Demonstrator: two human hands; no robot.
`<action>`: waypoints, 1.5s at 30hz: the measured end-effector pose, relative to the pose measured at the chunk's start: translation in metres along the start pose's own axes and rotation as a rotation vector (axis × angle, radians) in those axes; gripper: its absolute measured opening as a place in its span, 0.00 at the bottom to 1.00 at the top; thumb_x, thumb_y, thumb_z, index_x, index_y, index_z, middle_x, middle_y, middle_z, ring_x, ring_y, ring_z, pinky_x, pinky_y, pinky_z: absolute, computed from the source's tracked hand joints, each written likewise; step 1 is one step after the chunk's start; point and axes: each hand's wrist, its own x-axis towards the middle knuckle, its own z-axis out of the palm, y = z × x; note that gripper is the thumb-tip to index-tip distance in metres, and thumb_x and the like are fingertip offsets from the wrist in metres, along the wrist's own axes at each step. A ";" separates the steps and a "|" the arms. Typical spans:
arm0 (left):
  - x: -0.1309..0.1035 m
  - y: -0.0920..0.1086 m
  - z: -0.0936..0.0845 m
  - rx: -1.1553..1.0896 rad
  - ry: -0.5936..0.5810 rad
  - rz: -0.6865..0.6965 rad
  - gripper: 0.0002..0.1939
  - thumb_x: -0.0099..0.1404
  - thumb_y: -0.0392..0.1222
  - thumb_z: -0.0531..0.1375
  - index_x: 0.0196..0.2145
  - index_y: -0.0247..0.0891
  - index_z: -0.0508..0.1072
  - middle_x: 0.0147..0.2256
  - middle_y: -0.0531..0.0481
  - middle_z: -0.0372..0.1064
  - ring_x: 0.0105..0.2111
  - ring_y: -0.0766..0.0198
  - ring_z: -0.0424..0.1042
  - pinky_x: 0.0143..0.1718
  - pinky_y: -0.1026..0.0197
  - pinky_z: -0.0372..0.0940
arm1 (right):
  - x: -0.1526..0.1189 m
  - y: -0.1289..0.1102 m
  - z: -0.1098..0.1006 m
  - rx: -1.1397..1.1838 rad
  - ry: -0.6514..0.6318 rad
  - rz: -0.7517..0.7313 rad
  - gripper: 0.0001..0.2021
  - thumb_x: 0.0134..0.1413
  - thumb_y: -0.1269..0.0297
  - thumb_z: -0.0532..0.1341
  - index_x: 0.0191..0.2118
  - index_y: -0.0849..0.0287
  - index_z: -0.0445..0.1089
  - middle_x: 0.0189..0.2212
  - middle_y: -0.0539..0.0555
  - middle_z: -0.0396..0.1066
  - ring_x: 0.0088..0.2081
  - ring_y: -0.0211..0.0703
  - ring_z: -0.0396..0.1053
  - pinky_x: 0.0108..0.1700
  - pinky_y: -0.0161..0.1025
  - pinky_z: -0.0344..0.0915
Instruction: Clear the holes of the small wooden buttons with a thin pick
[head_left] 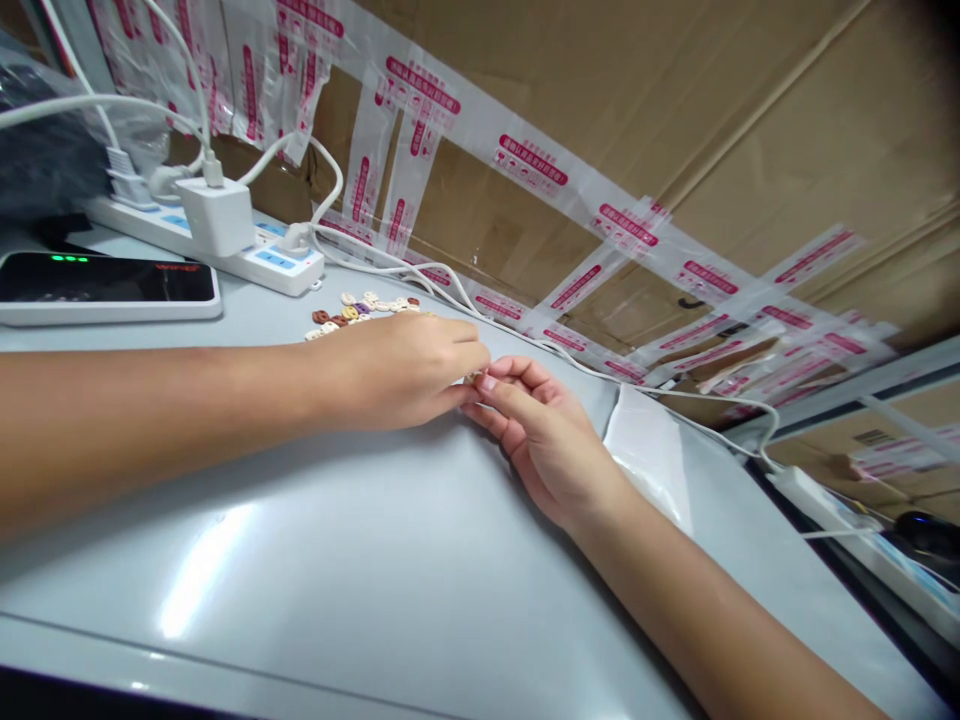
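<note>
Pieces (358, 311) in brown, cream and purple lie bunched on the desk (337, 560), just above centre-left of the frame, and at mid-frame the left hand (416, 368) meets the right hand (546, 435), both pinching a tiny pale bit (474, 377), mostly hidden!

On the table (375, 560), pieces (351, 314) lie behind my left hand (420, 362), the power strip (292, 268) beyond them to the left. A packet (651, 435) lies right of my right hand (555, 435).
</note>
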 end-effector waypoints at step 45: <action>0.012 -0.029 -0.041 -0.244 0.237 -0.495 0.20 0.71 0.54 0.51 0.36 0.36 0.75 0.28 0.51 0.72 0.29 0.64 0.68 0.31 0.61 0.58 | 0.007 -0.007 -0.005 -0.225 0.195 -0.109 0.19 0.37 0.57 0.77 0.31 0.58 0.70 0.30 0.49 0.72 0.33 0.38 0.70 0.30 0.33 0.69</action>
